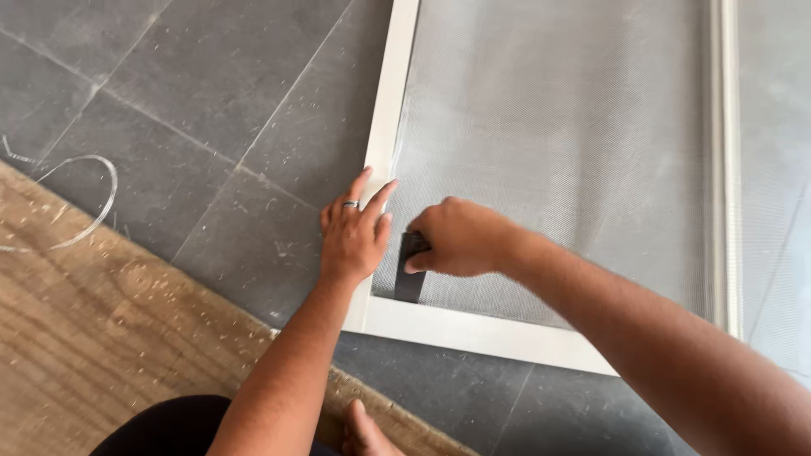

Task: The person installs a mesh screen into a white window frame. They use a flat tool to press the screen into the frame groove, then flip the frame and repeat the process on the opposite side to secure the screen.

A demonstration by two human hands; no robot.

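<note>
At the white screen frame (384,127) corner, 6 o'clock | left hand (355,236) flat, fingers spread, pressing frame | right hand (456,239) gripping dark flat tool (410,270) on grey mesh (557,152)

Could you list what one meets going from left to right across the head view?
Clear plastic strip → wooden board → left hand on the white frame's left rail → dark tool → right hand → mesh screen → frame's right rail.

Grey tile floor (211,101), pale grout lines; wood board (84,338) btm left, sawdust flecks; daylight.
</note>
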